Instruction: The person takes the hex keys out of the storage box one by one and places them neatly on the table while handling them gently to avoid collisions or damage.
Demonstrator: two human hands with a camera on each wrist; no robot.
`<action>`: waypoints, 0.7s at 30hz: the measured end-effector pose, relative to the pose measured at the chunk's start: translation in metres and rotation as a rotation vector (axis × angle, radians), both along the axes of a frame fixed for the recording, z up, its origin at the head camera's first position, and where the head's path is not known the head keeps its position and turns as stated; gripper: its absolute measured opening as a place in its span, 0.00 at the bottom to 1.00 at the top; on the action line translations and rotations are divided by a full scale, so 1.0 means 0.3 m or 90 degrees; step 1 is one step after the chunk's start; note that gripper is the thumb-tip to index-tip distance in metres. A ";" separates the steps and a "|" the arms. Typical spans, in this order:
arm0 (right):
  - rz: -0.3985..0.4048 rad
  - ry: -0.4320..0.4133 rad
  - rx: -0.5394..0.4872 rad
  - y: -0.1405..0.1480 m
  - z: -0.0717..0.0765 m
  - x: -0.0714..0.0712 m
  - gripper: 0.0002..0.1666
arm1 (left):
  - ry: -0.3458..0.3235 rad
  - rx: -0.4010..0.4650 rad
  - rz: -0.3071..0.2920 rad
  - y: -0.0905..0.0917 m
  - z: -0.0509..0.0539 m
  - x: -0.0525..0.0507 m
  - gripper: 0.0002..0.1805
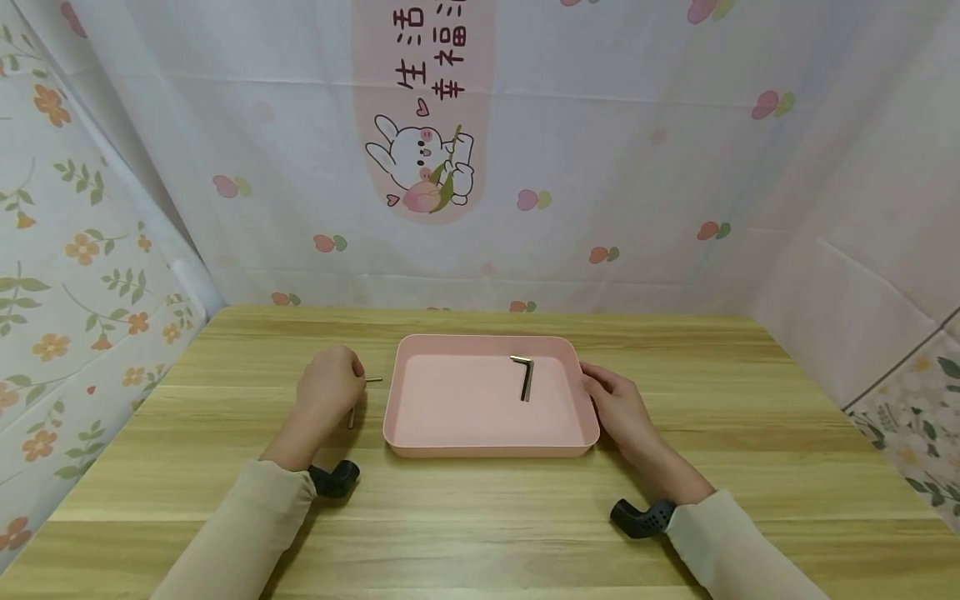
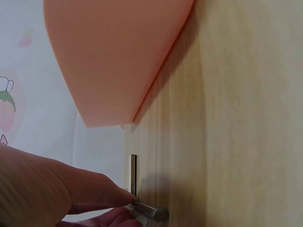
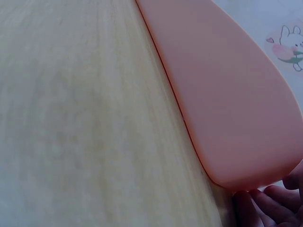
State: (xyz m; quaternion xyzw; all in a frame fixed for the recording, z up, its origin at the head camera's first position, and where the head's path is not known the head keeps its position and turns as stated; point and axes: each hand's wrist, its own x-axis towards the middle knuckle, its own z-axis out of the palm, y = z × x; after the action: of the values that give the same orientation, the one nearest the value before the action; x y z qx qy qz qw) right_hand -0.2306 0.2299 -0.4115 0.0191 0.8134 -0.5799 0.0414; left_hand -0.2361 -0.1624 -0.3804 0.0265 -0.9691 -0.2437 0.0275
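A pink tray (image 1: 480, 452) sits on the table between my two hands. Inside it, toward the right, lie hex keys (image 1: 528, 379), close together. My left hand (image 1: 326, 387) is just left of the tray, and its thumb and fingers pinch a metal hex key (image 1: 351, 418) at the tabletop. In the left wrist view one slim metal arm (image 2: 133, 175) points toward the tray and a thicker end (image 2: 158, 215) shows by the fingertips; the hand covers the bend. My right hand (image 1: 618, 408) holds the tray's right side, its fingers (image 3: 272, 205) by the outer corner.
The wood-grain table (image 1: 480, 533) reaches back to a white printed cloth (image 1: 600, 167). Flowered cloth (image 1: 90, 250) hangs at the left. Each wrist wears a black camera mount, the left one (image 1: 335, 480) and the right one (image 1: 642, 518).
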 end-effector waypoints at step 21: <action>-0.002 -0.012 0.005 -0.001 0.002 0.000 0.29 | 0.080 0.067 -0.056 0.083 0.094 0.000 0.11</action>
State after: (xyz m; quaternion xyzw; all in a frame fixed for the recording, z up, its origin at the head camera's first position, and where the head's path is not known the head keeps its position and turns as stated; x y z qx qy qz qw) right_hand -0.2307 0.2297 -0.4109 0.0261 0.8153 -0.5765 0.0478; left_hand -0.2361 -0.1375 -0.3523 -0.0301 -0.9517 -0.2961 0.0758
